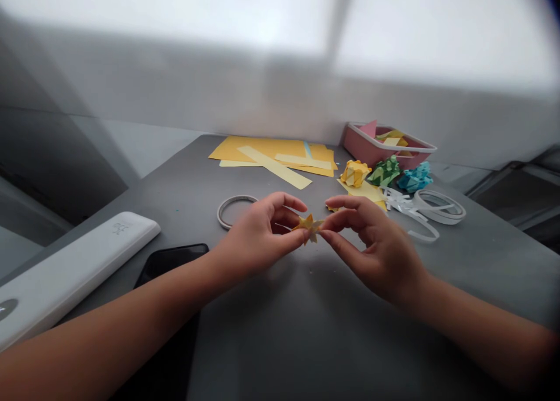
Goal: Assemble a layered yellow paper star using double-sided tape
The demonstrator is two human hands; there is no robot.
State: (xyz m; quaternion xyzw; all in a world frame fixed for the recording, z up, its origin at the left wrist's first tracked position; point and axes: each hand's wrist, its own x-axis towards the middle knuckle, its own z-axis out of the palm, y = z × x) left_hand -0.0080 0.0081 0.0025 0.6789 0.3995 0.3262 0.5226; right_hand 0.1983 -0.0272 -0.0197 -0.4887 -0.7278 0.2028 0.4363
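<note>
Centre frame: left hand and right hand both pinch 1 small yellow folded-paper star above grey table.

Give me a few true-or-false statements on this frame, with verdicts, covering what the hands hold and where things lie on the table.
1. The left hand and the right hand pinch a small yellow paper star between their fingertips. True.
2. Crumpled paper balls in yellow, green and blue lie just in front of the pink tray. True.
3. The pink tray stands at the near left corner of the table. False: it stands at the far right.
4. The dark phone lies to the right of the right hand. False: it lies on the left, by the left forearm, next to a long white device.
</note>
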